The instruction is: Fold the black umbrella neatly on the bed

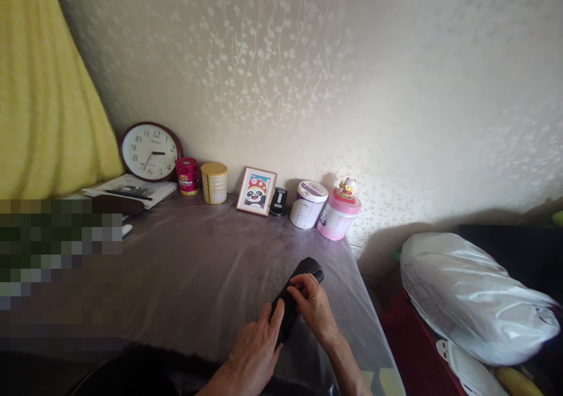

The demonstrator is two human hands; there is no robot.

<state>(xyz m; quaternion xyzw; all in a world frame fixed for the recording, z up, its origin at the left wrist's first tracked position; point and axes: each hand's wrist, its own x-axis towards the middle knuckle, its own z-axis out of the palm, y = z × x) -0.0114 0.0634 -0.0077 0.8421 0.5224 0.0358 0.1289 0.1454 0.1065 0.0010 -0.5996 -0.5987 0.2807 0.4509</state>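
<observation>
A folded black umbrella (310, 266), long and narrow, lies slantwise on the covered table near its right edge, its wider end pointing away from me. My left hand (259, 340) grips the nearer part, with the fingers on top and the thumb along its side. Further up, my right hand (312, 305) pinches at the dark fabric with thumb and forefinger, the other fingers curled. Part of the umbrella is hidden beneath both hands.
Along the wall stand a round clock (152, 151), a pink can (187, 176), a yellow-lidded can (214, 183), a framed panda picture (257, 191), a black stand (278, 201), a white tub (308, 205) and a pink tub (338, 215). A white plastic bag (470, 296) bulges beyond the table's right edge.
</observation>
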